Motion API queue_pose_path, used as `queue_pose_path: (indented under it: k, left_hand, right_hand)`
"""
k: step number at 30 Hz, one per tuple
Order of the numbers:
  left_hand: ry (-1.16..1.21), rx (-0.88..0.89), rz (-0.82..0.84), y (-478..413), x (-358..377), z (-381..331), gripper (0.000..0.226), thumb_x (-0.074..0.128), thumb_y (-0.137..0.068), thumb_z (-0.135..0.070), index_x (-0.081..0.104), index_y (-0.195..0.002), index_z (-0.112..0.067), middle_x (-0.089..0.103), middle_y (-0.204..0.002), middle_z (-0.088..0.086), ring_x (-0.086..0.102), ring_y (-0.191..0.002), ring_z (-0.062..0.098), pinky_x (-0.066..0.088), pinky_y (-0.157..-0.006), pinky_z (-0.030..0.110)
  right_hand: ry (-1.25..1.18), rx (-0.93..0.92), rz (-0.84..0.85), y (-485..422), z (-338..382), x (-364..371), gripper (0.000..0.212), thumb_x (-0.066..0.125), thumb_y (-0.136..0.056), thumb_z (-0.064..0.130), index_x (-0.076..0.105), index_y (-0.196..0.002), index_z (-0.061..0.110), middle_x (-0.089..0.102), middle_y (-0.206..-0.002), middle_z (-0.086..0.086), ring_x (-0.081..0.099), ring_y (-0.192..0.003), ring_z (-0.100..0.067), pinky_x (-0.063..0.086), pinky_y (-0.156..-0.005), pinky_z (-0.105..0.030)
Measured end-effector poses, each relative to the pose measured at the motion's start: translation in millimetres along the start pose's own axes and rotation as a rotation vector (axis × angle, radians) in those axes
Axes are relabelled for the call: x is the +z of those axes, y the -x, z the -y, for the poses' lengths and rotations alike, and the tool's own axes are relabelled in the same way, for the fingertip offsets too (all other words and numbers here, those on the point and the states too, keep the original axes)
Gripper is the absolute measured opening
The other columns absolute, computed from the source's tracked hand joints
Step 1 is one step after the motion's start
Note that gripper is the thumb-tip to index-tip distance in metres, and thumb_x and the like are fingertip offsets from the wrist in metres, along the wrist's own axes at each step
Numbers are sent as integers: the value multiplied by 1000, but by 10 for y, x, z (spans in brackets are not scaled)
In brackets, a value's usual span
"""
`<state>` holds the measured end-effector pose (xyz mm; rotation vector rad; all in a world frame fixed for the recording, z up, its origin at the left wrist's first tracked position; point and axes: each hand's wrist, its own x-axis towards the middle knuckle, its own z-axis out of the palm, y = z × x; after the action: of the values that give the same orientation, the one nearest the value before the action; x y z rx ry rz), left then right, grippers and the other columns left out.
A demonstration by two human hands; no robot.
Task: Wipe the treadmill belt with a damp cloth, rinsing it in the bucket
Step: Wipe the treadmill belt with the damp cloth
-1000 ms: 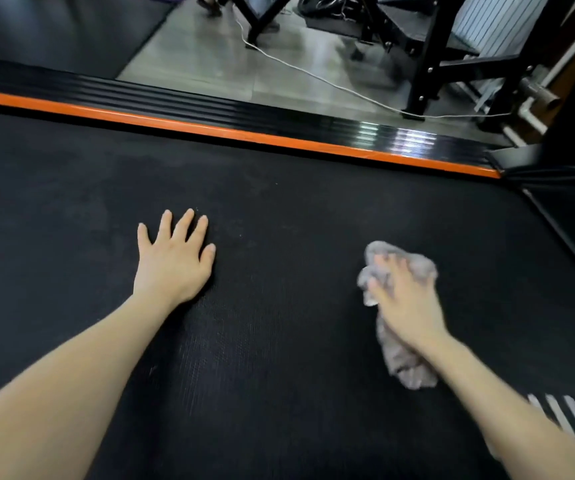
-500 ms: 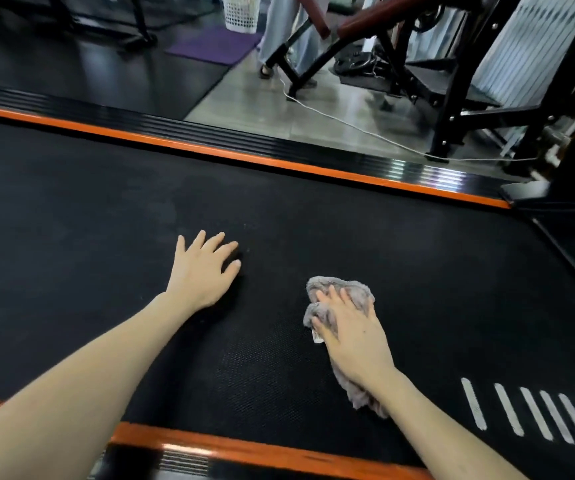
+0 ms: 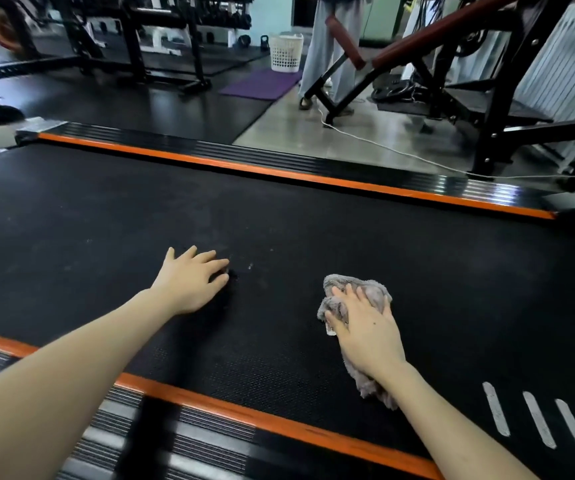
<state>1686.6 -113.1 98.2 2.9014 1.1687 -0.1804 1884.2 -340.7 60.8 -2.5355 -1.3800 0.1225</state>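
The black treadmill belt (image 3: 313, 237) fills the middle of the view, bordered by orange-edged side rails near and far. My right hand (image 3: 365, 327) presses a crumpled grey cloth (image 3: 369, 291) flat onto the belt, right of centre; part of the cloth trails out under my wrist. My left hand (image 3: 192, 278) rests palm down on the belt with fingers spread, holding nothing, about a forearm's length left of the cloth. No bucket is in view.
White stripes (image 3: 538, 417) mark the belt at lower right. Beyond the far rail (image 3: 279, 171) stand a weight bench (image 3: 417, 46), a person's legs (image 3: 324, 53), a white basket (image 3: 286, 51), a purple mat (image 3: 261, 83) and a white cable (image 3: 400, 150) on the floor.
My view has lifted and pulled back, so the near rail and the gym now show. The right hand with the cloth has slid left and toward me across the belt.
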Motion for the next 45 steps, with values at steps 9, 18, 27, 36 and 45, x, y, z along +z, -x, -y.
queue_pose_path:
  k: [9, 18, 27, 36, 45]
  left_hand:
    - [1, 70, -16, -30, 230, 591, 51, 18, -100, -49, 17, -150, -37, 14, -159, -4, 5, -146, 27, 7, -117, 50]
    - [-28, 270, -23, -506, 243, 1505, 51, 11, -99, -51, 7, -149, -42, 6, -159, -15, -2, -147, 26, -1, -116, 51]
    - [125, 420, -107, -638, 530, 1814, 49, 11, -100, -45, 10, -149, -42, 3, -158, -17, -4, -147, 22, -3, -117, 49]
    - [129, 440, -145, -645, 602, 1829, 52, 5, -99, -46, 5, -150, -39, 1, -159, -13, -4, -147, 24, -4, -116, 51]
    - [152, 437, -152, -660, 583, 1870, 50, 9, -100, -44, 10, -150, -40, 5, -159, -13, -1, -147, 21, -1, -117, 48]
  right_hand:
    - [-6, 157, -9, 42, 80, -42, 52, 31, -97, 52, 22, -147, 38, 21, -156, 11, 8, -145, -5, 6, -120, -38]
    - [-78, 373, -84, -96, 836, 32, 41, 33, -100, 40, 40, -140, 34, 37, -148, 9, 24, -140, -14, 24, -111, -37]
    - [14, 43, -37, -735, 2567, 703, 49, 35, -99, 44, 32, -146, 31, 28, -154, 7, 16, -143, -12, 13, -117, -34]
    - [121, 438, -155, 14, 1954, 330, 12, 42, -99, 34, 48, -93, 43, 33, -112, 33, 26, -95, 18, 12, -82, -11]
    - [50, -105, -156, -328, 2871, 826, 40, 46, -97, 30, 48, -136, 22, 45, -143, -4, 33, -136, -19, 23, -114, -41]
